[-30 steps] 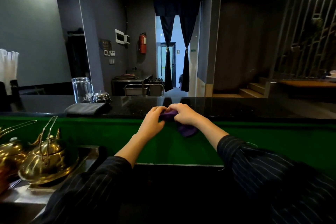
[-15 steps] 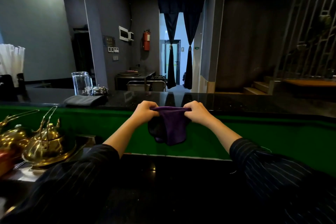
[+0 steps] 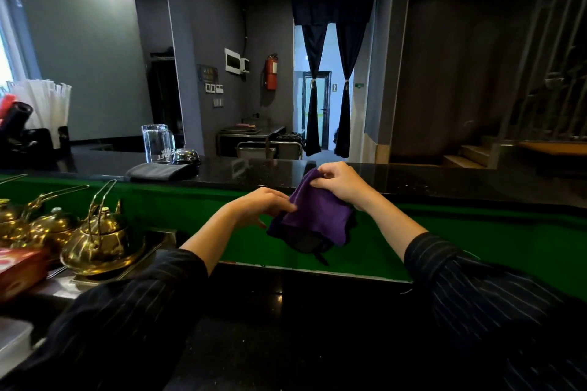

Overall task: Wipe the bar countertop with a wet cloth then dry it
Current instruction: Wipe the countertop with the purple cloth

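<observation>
Dim bar interior, grey walls, curtained doorway far ahead beyond the hands. Glossy black table (image 3: 413, 182) running left to right just past the hands, with a green panel below its near edge.

Purple cloth (image 3: 313, 216) held in the air between the hands, in front of the green panel, not touching the table top. Right hand (image 3: 341, 184) pinching the cloth's upper corner, thumb and fingers closed on it. Left hand (image 3: 265, 205) lower and to the left, fingers loosely curled, fingertips touching the cloth's left edge; firm grip or not, cannot tell. Dark underside and a small tag hanging below the purple face.

Left of the hands, on the table top: folded dark cloth (image 3: 158, 171), clear glass mug (image 3: 158, 143) and small metal bell (image 3: 185, 155) close behind it. Lower left, nearer than the hands: brass teapots (image 3: 98, 232) on a tray.

Likely stage: refolding or opening the cloth before wiping; table not yet touched.

Possible trouble: a sweep to the left catching the mug or bell and knocking them over, since both stand on the surface to be wiped. Cloth slipping from a one-corner pinch and dropping behind the table. Loose, bunched cloth leaving streaks on the glossy top.
</observation>
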`<act>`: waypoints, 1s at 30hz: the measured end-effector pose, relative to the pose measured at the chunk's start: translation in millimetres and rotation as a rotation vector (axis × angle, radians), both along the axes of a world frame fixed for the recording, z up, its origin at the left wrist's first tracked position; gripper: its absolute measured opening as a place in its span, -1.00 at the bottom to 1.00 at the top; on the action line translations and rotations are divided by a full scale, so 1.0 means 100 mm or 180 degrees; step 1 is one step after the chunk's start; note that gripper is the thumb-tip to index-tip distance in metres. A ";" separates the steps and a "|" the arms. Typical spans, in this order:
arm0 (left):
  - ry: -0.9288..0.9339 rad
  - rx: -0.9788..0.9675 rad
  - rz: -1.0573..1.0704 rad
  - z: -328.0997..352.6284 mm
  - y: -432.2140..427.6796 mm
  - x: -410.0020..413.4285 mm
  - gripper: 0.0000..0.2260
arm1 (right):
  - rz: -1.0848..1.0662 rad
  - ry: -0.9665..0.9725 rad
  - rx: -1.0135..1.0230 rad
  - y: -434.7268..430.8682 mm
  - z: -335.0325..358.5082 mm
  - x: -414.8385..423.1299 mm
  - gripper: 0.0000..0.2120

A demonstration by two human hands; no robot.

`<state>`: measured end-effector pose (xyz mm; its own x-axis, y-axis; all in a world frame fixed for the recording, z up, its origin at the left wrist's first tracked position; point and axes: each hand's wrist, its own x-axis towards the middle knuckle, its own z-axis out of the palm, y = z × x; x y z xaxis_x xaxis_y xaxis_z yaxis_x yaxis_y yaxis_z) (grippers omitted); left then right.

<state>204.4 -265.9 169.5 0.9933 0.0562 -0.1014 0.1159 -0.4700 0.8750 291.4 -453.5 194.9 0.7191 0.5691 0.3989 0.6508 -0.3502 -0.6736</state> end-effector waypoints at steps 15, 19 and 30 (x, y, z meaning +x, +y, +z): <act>-0.0103 -0.0036 0.0884 -0.30 0.59 -0.36 -0.74 | -0.0392 -0.0233 -0.0422 0.63 -0.27 -0.16 -0.67; -0.0140 -0.1295 0.1360 -0.50 0.97 -0.71 -0.85 | -0.0223 0.0282 -0.0277 1.05 -0.49 -0.34 -0.69; -0.0008 -0.0896 0.2538 -0.85 1.74 -1.36 -0.75 | 0.0037 0.0575 -0.0400 2.65 -1.06 -1.30 -0.78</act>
